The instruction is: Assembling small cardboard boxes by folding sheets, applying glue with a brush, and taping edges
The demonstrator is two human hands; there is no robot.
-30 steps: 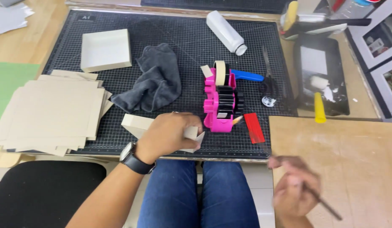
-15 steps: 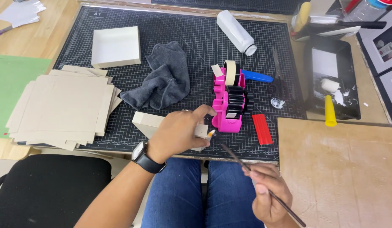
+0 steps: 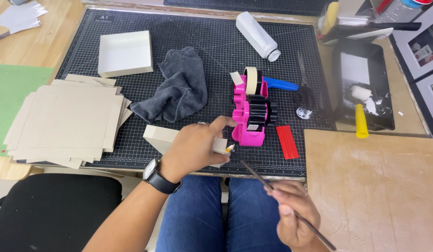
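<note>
Beige box (image 3: 162, 138) under left hand (image 3: 193, 149); brush (image 3: 281, 193) in right hand (image 3: 295, 219).

Workspace was a light wooden tabletop (image 3: 44, 37) running across the top of the frame, mostly covered by a big black gridded cutting mat (image 3: 202, 51). Lower right sat a bare brown fibreboard panel (image 3: 375, 186), scuffed and pale in spots. Far left edge had a flat green sheet (image 3: 9, 102) on the wood. Bottom left showed a black padded chair seat (image 3: 53, 210) tucked under the table edge. Upper right corner had grey framed trays (image 3: 424, 46) against the edge. Light was even and soft, with barely any shadows.
</note>
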